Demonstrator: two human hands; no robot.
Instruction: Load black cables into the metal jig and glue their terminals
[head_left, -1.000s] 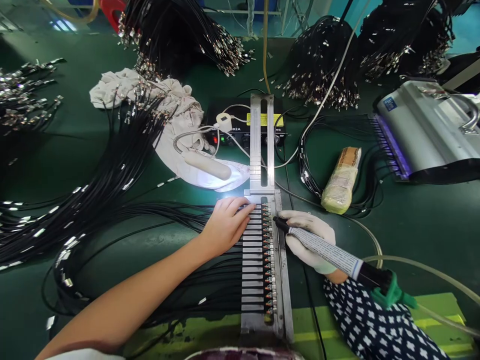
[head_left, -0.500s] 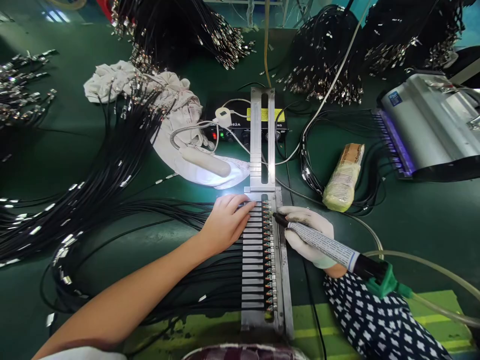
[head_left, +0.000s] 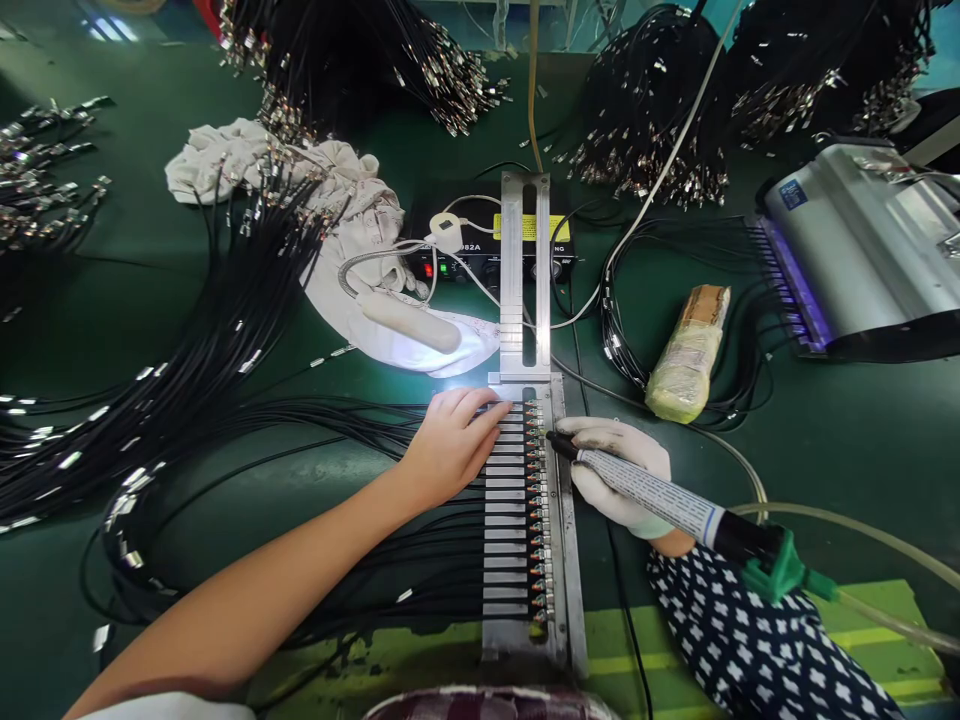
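Left hand [head_left: 450,445] lay flat and open, steadying cables [head_left: 442,560] in the fixture [head_left: 574,585]; gloved right hand [head_left: 619,478] gripped a dispensing pen [head_left: 660,497] aimed at the connectors [head_left: 537,560].

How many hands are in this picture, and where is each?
2. The bare left hand lies flat on the metal rack; the gloved right hand holds a pen-like tool beside it. None seems hidden.

Brushed, gleaming on the long silver slotted metal rail [head_left: 525,270]. Matt, smooth on the dark green table mat [head_left: 825,450]. Rumpled, soft off-white cloth rag [head_left: 225,160]. Satin black plastic-sheathed thin cables [head_left: 225,340], shiny metal tips. White knit fabric over the right hand [head_left: 619,470].
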